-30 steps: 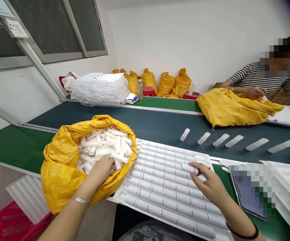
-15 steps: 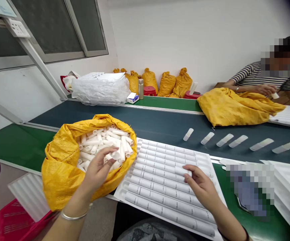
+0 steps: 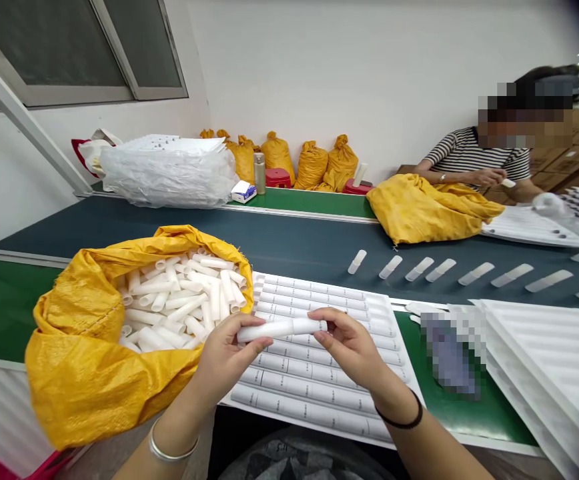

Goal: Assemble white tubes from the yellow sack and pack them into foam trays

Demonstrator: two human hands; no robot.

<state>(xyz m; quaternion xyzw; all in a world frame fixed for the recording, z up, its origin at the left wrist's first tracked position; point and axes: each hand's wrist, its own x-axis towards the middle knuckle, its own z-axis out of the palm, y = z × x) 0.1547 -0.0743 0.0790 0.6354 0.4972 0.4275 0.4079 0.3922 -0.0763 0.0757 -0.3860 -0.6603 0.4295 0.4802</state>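
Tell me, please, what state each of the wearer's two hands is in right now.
Left hand: closed, holding a plain white tube.
Right hand: closed, holding a printed tube, end to end with the plain one.

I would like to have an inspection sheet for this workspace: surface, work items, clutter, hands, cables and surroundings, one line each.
Surface: green bench, dark strip running along its far side.
Work items: open yellow sack of loose white tubes; white tray with rows of printed tubes.
Clutter: stacked white trays at right; pixelated object beside them.
Hands: left hand holds a plain tube, right hand a printed tube, end to end.
Cables: nothing seen.
Surroundings: co-worker across the bench; tied sacks by the wall.
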